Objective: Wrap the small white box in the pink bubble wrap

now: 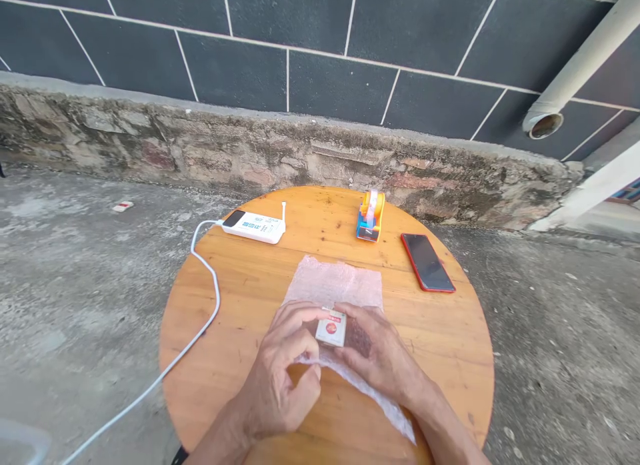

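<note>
A small white box with a red mark (331,328) lies on a sheet of pink bubble wrap (334,283) at the near middle of the round wooden table (250,285). My left hand (285,372) has its fingers curled, fingertips against the box's left side and the wrap's near edge. My right hand (375,348) rests over the wrap just right of the box, fingers touching the box's right side. The wrap's near corner runs under my right forearm toward the table's edge.
A white power bank (254,226) with a white cable (207,278) trailing off the left edge lies at the back left. An orange and blue tape dispenser (371,216) stands at the back. A red phone (427,262) lies to the right. Concrete floor and a stone ledge surround the table.
</note>
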`<move>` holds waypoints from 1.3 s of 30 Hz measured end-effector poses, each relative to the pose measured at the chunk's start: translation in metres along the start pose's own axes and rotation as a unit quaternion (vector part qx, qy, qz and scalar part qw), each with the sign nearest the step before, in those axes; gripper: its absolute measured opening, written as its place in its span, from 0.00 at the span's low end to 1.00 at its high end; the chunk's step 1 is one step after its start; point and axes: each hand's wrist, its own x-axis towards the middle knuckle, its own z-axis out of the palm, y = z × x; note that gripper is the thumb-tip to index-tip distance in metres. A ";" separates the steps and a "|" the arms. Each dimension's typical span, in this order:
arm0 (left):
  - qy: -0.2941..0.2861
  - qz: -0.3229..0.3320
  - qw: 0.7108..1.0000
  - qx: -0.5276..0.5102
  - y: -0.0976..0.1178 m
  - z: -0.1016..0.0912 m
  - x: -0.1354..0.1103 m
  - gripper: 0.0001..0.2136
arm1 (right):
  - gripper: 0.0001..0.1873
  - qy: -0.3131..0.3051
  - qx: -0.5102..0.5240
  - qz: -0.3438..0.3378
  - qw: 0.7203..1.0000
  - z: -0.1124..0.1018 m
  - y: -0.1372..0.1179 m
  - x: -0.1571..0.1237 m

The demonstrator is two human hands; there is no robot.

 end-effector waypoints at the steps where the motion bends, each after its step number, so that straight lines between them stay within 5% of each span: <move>1: 0.008 -0.014 1.000 0.004 -0.001 0.001 0.000 0.07 | 0.30 -0.003 0.007 0.005 1.000 0.000 0.000 0.000; 11: 0.018 -0.194 0.977 0.084 -0.010 0.006 0.013 0.07 | 0.25 -0.004 0.252 0.040 0.967 -0.032 0.001 -0.010; 14: -0.014 -0.212 0.971 0.110 -0.008 0.004 0.021 0.07 | 0.32 0.009 0.207 0.044 0.977 -0.030 0.005 -0.010; 19: -0.051 -0.241 0.963 0.109 -0.007 0.004 0.033 0.06 | 0.17 0.049 0.156 0.109 0.980 -0.015 0.015 -0.007; 25: -0.067 -0.296 0.950 0.067 -0.008 0.008 0.038 0.03 | 0.17 0.049 0.133 0.130 0.981 -0.016 0.017 -0.006; 39: -0.027 -0.334 0.941 -0.046 -0.028 0.010 0.031 0.12 | 0.18 0.061 0.090 0.173 0.979 -0.017 0.020 -0.003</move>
